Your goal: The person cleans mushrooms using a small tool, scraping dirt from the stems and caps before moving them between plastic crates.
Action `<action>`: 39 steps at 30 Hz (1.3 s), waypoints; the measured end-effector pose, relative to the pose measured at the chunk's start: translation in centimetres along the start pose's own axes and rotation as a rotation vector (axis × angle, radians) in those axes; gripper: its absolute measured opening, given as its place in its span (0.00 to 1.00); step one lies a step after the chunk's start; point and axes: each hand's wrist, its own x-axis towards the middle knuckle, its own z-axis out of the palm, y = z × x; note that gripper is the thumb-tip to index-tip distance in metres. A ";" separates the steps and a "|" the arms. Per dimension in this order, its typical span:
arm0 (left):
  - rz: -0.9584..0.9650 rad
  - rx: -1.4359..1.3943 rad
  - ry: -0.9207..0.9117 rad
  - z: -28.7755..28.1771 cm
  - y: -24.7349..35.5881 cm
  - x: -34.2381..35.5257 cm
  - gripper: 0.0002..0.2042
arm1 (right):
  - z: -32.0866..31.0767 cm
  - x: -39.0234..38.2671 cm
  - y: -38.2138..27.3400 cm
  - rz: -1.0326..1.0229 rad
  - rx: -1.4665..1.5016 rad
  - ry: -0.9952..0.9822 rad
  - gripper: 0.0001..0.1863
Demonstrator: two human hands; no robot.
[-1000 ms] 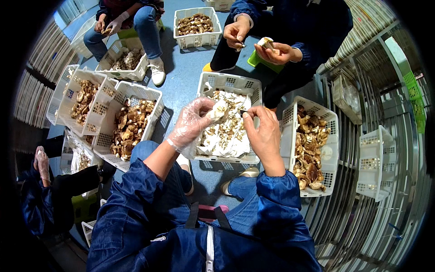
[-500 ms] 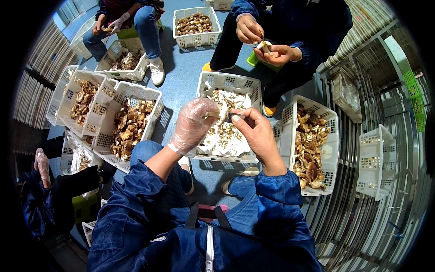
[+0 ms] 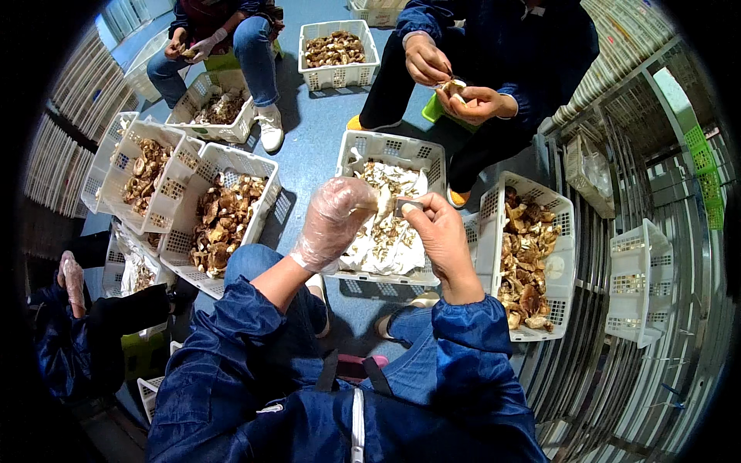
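Curled fingers are making the grip of the left hand (image 3: 332, 220) tight around a pale mushroom piece (image 3: 384, 202) in the head view; this hand is wearing a clear plastic glove. Bare, the right hand (image 3: 441, 235) is pinching a small dark tool (image 3: 407, 205) between thumb and forefinger, close against the piece. Both hands are working above a white basket (image 3: 413, 144), where small trimmings are lying on white material.

This basket is standing on a blue floor (image 3: 309, 139). To its right, a second basket (image 3: 562, 270) is carrying brown mushrooms (image 3: 529, 266); to the left, several baskets are standing close together, and they are also holding mushrooms. Along the right side of the room, metal racks (image 3: 598, 324) are running, their bars bending near the rim.

Gloved fingers are hiding much of the mushroom piece, and the tool is showing too little for its shape to be clear. At the upper edge, two co-workers are being cut off above the chest. Another person, at far left, is sinking into shadow, and black corners are covering the ends of the racks.
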 end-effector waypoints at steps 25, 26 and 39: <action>-0.852 -0.841 -0.525 -1.9 -0.4 0.0 0.19 | -2.6 -1.5 -2.7 -0.784 -0.902 -0.136 0.10; -0.862 -0.821 -0.538 -2.1 0.1 0.3 0.19 | -2.7 -1.6 -2.7 -0.770 -0.895 -0.157 0.10; -0.778 -0.530 -0.678 -1.8 -1.2 -0.2 0.14 | -2.0 -1.6 -2.2 -0.796 -1.039 -0.219 0.07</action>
